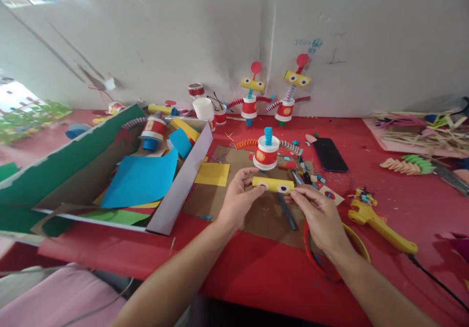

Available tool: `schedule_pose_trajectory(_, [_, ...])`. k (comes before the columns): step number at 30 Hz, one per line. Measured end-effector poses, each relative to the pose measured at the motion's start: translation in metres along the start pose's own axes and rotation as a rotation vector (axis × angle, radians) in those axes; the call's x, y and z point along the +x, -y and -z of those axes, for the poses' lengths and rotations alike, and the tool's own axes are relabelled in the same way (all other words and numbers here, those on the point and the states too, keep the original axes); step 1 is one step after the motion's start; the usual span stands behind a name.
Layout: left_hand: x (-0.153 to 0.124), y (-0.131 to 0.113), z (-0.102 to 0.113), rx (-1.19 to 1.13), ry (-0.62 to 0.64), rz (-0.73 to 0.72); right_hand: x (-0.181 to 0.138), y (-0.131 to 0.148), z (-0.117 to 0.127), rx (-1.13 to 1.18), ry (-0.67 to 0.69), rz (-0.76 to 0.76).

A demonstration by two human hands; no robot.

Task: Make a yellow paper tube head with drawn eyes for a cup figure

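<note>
A yellow paper tube [274,184] with two round paper eyes is held level between my hands. My left hand [238,195] pinches its left end, the thumb resting by one eye. At the right end, the fingers of my right hand [317,212] close on the tube. Just behind it stands a red and white paper cup figure [266,153] with folded paper arms, one orange and one pale blue, and a blue folded strip [268,135] rising from its top. Beneath my hands lies a brown cardboard sheet [252,219] strewn with paper scraps.
Left is an open box [164,205] with coloured paper and another cup figure. Two similar figures [249,107] with eyed yellow heads stand by the white partition [164,39]. To the right are a phone [330,154], a yellow glue gun [384,227] and a tape roll [357,241].
</note>
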State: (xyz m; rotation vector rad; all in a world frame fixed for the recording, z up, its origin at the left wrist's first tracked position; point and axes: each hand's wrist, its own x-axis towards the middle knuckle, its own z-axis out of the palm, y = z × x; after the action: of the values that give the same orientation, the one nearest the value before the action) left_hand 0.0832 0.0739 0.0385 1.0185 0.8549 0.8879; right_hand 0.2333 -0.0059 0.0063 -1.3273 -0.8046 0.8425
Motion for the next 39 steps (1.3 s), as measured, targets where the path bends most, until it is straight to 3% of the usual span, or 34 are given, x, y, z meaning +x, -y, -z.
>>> schedule_pose_trajectory(8, [-0.003, 0.000, -0.001, -0.013, -0.009, -0.002, -0.001, 0.001, 0.001, -0.016, 0.016, 0.019])
schedule_pose_trajectory(17, [-0.005, 0.007, -0.004, 0.064, 0.022, 0.037, 0.003, 0.000, -0.001, -0.083, -0.007, -0.092])
schedule_pose_trajectory(25, [-0.002, 0.006, -0.001, 0.195, -0.002, -0.076, 0.004, 0.007, -0.001, 0.063, -0.036, -0.179])
schedule_pose_trajectory(31, [-0.005, 0.003, -0.001, 0.218, -0.103, -0.103, 0.004, 0.011, -0.003, 0.041, -0.050, -0.157])
schedule_pose_trajectory(39, [-0.003, 0.007, -0.001, 0.127, 0.050, -0.007, 0.003, 0.009, -0.002, -0.038, -0.007, -0.107])
